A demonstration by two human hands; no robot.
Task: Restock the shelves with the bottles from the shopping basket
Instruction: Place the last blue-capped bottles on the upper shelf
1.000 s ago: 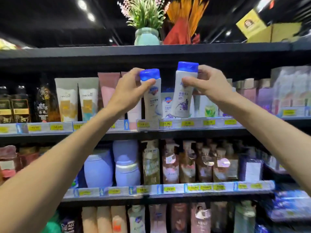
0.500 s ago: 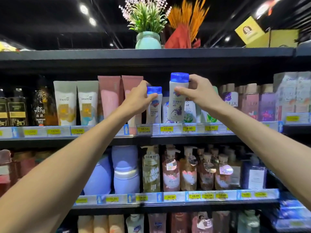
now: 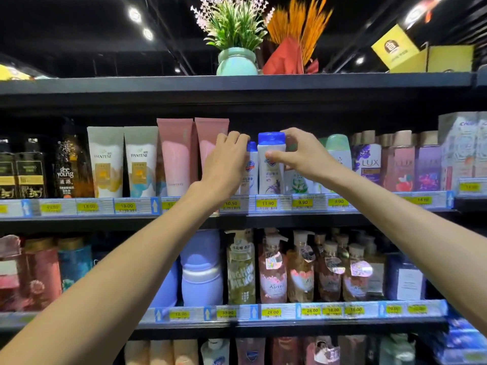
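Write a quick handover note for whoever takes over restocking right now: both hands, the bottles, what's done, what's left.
Left hand: gripping a blue-capped white bottle on the middle shelf, above the 10.50 tag.
Right hand: pinching a second blue-capped bottle near its cap, beside the first, above the 11.90 tag.
Done: both bottles upright in the row; whether they rest fully is unclear.
Left: let go of both. The shopping basket is out of view, so what remains can't be judged.

Green potted plant (image 3: 235, 46) on top shelf; Pantene tubes (image 3: 123, 162), pink tubes (image 3: 176, 156), yellow price tags (image 3: 267, 203); pump bottles (image 3: 272, 270) below
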